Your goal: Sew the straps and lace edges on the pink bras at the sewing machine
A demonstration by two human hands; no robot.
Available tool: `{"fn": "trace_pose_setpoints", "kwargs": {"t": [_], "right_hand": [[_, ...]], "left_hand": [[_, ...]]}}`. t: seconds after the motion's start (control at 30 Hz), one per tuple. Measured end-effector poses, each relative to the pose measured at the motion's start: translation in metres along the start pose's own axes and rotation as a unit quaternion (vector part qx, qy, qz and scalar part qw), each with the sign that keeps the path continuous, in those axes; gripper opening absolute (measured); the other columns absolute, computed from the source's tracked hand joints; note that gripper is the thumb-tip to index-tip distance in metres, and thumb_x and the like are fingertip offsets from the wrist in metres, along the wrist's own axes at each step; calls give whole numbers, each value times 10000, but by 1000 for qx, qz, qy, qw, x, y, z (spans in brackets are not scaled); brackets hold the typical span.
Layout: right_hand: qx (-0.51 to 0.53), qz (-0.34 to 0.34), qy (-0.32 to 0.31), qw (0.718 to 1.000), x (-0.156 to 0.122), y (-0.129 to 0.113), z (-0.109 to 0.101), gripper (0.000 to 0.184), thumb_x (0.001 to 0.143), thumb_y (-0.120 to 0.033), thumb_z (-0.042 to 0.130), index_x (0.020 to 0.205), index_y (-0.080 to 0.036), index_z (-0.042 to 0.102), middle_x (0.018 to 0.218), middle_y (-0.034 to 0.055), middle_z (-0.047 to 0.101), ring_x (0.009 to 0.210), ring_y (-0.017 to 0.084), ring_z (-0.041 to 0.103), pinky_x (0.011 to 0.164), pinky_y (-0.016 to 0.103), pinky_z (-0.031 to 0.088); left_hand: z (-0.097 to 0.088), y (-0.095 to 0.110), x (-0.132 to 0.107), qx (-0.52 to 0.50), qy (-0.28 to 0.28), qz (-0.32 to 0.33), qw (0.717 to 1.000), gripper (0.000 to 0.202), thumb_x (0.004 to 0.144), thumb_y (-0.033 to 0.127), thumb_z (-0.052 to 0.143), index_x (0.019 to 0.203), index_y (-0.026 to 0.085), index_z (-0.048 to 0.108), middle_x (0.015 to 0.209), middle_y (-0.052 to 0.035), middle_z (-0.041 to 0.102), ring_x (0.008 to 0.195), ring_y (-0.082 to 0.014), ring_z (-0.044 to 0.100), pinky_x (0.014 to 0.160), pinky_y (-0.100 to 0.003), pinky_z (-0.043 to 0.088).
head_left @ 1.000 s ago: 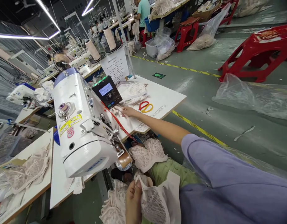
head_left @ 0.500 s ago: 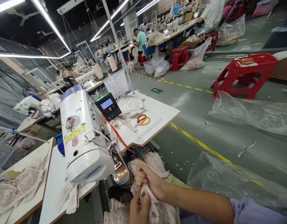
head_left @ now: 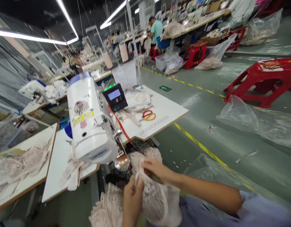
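Observation:
Both of my hands pinch a pale pink lace garment piece (head_left: 155,198) in my lap, low in the view. My left hand (head_left: 132,198) grips its left edge with fingers closed. My right hand (head_left: 155,168) holds its top edge, fingers curled round the fabric. More lace pieces (head_left: 105,211) hang below to the left. The white sewing machine (head_left: 91,119) stands just above my hands on the white table (head_left: 164,121).
Red and yellow scissors (head_left: 147,115) and a lace bundle (head_left: 139,99) lie on the table by the control panel (head_left: 115,97). Lace pieces (head_left: 24,162) pile on the left table. Red stools (head_left: 261,80) and plastic bags (head_left: 261,119) stand on the green floor. Other workers sit far behind.
My right hand drew back from the table beside the scissors to the lace in my lap. Now both hands hold the piece, and the view has shifted slightly.

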State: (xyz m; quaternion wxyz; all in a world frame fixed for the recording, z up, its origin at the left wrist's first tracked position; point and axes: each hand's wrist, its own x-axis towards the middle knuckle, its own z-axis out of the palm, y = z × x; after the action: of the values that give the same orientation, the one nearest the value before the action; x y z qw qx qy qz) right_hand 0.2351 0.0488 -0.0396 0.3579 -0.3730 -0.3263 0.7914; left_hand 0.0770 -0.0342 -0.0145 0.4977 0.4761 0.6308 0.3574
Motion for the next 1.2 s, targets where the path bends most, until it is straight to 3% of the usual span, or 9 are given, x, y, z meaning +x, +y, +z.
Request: {"fn": "trace_pose_setpoints", "kwargs": {"t": [0.1,0.3,0.43,0.6,0.7,0.8,0.93,1.03,1.2], "right_hand": [[34,-10,37,999,6,-19,-14,403,620,-493,831,693,-169,603,606,-40,540,542,90,454,524,214,375],[-98,32,-165,981,-2,-38,-22,309,800,-457,749,843,-154,705,1096,84,662,970,183,604,854,292,477],[-230,-26,-240,943,-11,-39,-1,322,948,-464,592,1040,-179,712,1123,72,665,1032,209,604,895,321,469],[-344,-157,-204,903,-7,-34,16,328,985,-438,544,974,-172,736,935,49,686,878,189,608,807,295,462],[-342,-198,-191,898,-8,-33,20,304,985,-416,557,941,-185,750,869,33,677,830,172,600,773,278,448],[-274,-157,-190,930,-6,-37,23,305,973,-434,579,937,-181,747,844,27,666,770,151,584,682,253,429],[-222,-91,-177,955,11,-49,22,322,935,-473,625,941,-175,746,804,21,652,699,122,550,607,228,415],[-200,-75,-171,962,34,-60,17,326,939,-475,610,979,-175,733,704,-8,601,605,93,505,552,209,410],[-239,-98,-178,949,71,-75,13,238,863,-405,665,865,-168,648,674,-17,599,625,115,568,599,239,476]], "left_hand": [[-9,8,-5,41,32,16,998,451,854,591,606,726,158,589,691,8,526,681,-146,461,625,-228,374],[-22,12,-8,99,53,17,994,425,920,487,527,640,199,390,602,53,317,573,-105,308,527,-222,237],[-21,15,-9,111,45,30,992,423,931,479,520,641,202,386,596,53,320,558,-104,303,521,-231,222],[-23,15,-9,109,27,47,993,379,938,435,534,656,191,461,589,51,367,548,-105,335,519,-226,255],[-21,12,-11,111,35,130,985,282,947,403,558,780,178,581,827,-19,586,746,-146,535,662,-239,405],[-13,0,-12,93,75,203,972,215,976,376,536,996,185,632,1058,-73,641,943,-188,609,797,-276,470],[-7,-12,-7,123,173,243,947,258,984,276,538,1212,157,561,944,-66,695,783,-159,662,665,-230,490],[-17,-4,3,216,146,301,917,331,976,199,532,1301,161,582,870,-52,735,707,-149,689,652,-221,513],[-37,23,16,215,137,203,945,286,996,251,519,1210,189,698,1098,-76,758,933,-200,741,743,-248,587]]}}
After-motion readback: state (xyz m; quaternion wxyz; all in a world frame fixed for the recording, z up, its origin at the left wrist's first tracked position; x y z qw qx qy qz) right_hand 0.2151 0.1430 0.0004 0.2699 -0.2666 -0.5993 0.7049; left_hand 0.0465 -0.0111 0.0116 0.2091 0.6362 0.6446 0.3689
